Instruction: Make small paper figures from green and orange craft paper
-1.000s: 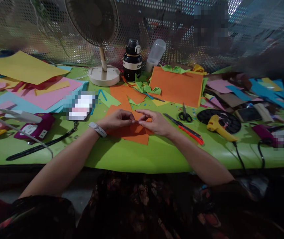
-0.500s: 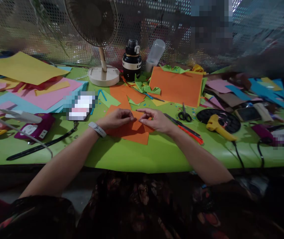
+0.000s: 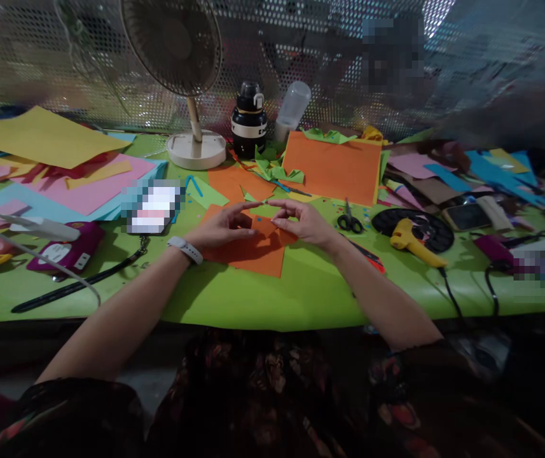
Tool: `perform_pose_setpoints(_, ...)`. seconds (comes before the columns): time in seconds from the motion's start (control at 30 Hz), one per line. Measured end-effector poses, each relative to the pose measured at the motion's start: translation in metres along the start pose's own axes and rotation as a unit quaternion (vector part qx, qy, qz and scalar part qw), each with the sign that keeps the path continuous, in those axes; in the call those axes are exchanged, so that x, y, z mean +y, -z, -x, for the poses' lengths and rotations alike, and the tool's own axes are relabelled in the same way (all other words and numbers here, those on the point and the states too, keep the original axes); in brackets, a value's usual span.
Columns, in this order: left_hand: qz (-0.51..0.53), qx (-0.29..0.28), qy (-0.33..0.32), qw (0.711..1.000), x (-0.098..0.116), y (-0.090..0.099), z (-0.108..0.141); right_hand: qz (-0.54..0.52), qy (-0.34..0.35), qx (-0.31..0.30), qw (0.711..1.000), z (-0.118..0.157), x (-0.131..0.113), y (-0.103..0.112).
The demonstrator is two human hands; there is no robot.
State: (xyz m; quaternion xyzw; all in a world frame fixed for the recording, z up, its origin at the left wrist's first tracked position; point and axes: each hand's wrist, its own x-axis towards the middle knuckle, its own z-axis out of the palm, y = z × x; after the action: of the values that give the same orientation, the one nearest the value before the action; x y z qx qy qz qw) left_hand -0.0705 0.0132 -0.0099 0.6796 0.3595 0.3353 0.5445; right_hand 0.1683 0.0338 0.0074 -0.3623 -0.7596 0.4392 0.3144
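Both my hands hover over or rest on a sheet of orange paper [image 3: 257, 261] in the middle of the green-covered table. My left hand [image 3: 222, 227], with a pale wristband on its wrist, is open. Its index finger reaches right and its thumb lies apart, near the paper. Facing it is my right hand [image 3: 301, 221], also open, the index finger stretched left and the thumb below. The two index fingertips nearly meet above the sheet's far edge. Whether a tiny piece sits between them is too small to tell. A small blue speck shows on the orange paper.
Right of my hands lie scissors [image 3: 349, 220], a red-and-black cutter [image 3: 370, 256] partly behind my arm, and a yellow glue gun [image 3: 415, 243]. A phone [image 3: 154, 207] lies left. Behind stand a fan [image 3: 196, 149], a black bottle [image 3: 249, 124] and an orange sheet [image 3: 334, 165].
My left thumb and fingers, pinched together before, have spread apart. The right fingers have stretched out to the left, and the index fingertips have come closer together. The view has shifted slightly.
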Motion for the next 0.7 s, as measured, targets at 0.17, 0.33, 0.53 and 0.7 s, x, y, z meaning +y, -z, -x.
perform_pose_setpoints(0.17, 0.065, 0.011, 0.048, 0.997, 0.001, -0.002, -0.001, 0.071, 0.030, 0.014, 0.997, -0.001, 0.003, -0.001)
perform_pose_setpoints(0.33, 0.055, 0.009, 0.073, 0.996, -0.001, -0.001, -0.001, 0.146, 0.063, 0.093, 0.983, 0.004, -0.011, 0.012)
perform_pose_setpoints(0.53, 0.058, 0.040, 0.086, 0.994, -0.006, 0.000, -0.003, 0.292, 0.064, 0.166, 0.940, 0.046, -0.013, 0.054)
perform_pose_setpoints(0.7, 0.104, 0.018, 0.112, 0.988, -0.009, 0.000, -0.006, 0.496, -0.007, 0.337, 0.800, 0.113, 0.025, 0.103)
